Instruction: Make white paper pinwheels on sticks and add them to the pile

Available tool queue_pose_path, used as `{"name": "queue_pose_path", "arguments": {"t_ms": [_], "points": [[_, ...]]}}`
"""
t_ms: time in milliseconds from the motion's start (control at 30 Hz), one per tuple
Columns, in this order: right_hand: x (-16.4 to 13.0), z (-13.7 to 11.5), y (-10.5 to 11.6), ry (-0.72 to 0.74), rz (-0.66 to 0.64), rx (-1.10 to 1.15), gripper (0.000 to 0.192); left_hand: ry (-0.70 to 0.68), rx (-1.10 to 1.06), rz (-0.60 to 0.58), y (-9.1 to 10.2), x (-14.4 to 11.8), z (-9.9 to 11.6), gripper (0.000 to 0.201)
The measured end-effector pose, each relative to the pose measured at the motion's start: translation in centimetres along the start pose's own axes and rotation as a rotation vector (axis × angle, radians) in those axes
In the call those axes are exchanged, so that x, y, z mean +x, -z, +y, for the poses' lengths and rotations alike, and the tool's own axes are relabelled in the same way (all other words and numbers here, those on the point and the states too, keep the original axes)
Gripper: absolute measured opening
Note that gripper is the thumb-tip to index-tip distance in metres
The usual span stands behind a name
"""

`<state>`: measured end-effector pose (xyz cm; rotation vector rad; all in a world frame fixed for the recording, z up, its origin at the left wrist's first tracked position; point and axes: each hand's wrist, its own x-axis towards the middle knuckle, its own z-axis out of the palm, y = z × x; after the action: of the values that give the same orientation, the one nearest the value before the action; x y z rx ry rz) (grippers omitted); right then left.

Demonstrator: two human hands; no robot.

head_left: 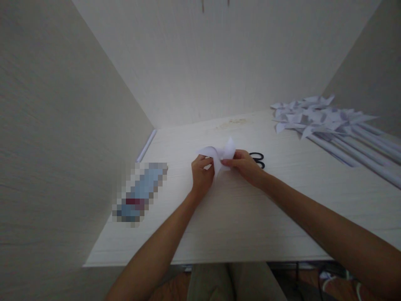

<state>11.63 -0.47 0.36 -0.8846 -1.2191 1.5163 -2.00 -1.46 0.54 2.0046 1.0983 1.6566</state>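
I see the white table [238, 225] running from me toward the far wall, boxed in by pale panels left and right. At far right lies a heap of finished paper pinwheels [316, 117], their stick handles trailing toward the near right. A blurred-out object sits at near left, with a thin white tube [146, 145] beyond it along the left panel. At mid-table, both hands meet on a folded white paper piece [219, 155], lifted just above the surface. My left hand [202, 173] pinches its left flap; my right hand [246, 165] pinches the centre-right, fingers closed. The paper's long axis runs left-right between them, equally near both. Black scissors [258, 159] lie just behind the right hand.
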Motion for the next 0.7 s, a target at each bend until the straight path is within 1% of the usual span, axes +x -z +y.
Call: {"name": "queue_pose_path", "arguments": {"t_ms": [67,167,233,333,500,633,700], "points": [[0.1,0.1,0.1,-0.001,-0.001,0.012,0.013,0.019,-0.025,-0.006,0.1,0.1,-0.1,0.018],[0.2,0.2,0.3,0.012,-0.035,0.032,0.014,0.04,-0.07,-0.004,0.2,0.2,-0.1,0.018],[0.2,0.1,0.4,0.025,-0.046,0.047,0.011,0.052,-0.078,-0.006,0.2,0.2,-0.1,0.017],[0.1,-0.2,0.3,0.044,-0.006,0.043,0.01,0.063,-0.107,-0.044,0.2,0.2,-0.2,0.014],[-0.2,-0.7,0.0,0.047,0.097,-0.142,0.018,0.101,-0.14,-0.089,0.1,0.1,-0.2,0.013],[-0.3,-0.8,0.0,0.06,0.092,-0.224,0.02,0.107,-0.098,-0.101,0.2,0.1,0.1,0.014],[-0.3,-0.8,0.0,0.07,0.109,-0.265,0.021,0.104,-0.081,-0.112,0.3,0.1,0.2,0.015]]}}
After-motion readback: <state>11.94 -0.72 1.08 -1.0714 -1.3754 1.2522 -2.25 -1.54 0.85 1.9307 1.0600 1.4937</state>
